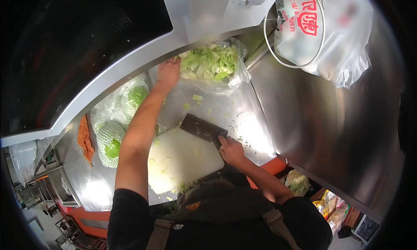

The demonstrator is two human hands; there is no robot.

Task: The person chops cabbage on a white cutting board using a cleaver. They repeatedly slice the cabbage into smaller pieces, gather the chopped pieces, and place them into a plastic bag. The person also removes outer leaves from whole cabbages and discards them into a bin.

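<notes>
My right hand (pixel 233 151) grips a cleaver (pixel 203 129) by its handle end. The broad dark blade lies flat across the far right corner of a white cutting board (pixel 185 159), with small pale green bits stuck to it. My left hand (pixel 168 72) is stretched out to the left edge of a clear plastic bag full of chopped leafy greens (pixel 210 64). Its fingers touch the bag's side; whether they pinch the film cannot be made out. Leaf scraps are scattered on the board and on the steel counter (pixel 215 102) around it.
Left of my left arm are a lettuce head in a foam net (pixel 110 144), a clear bag with more lettuce (pixel 133 95) and a brown cloth (pixel 85 139). A large appliance (pixel 130 58) overhangs the far left. A full white plastic bag (pixel 322 38) stands far right.
</notes>
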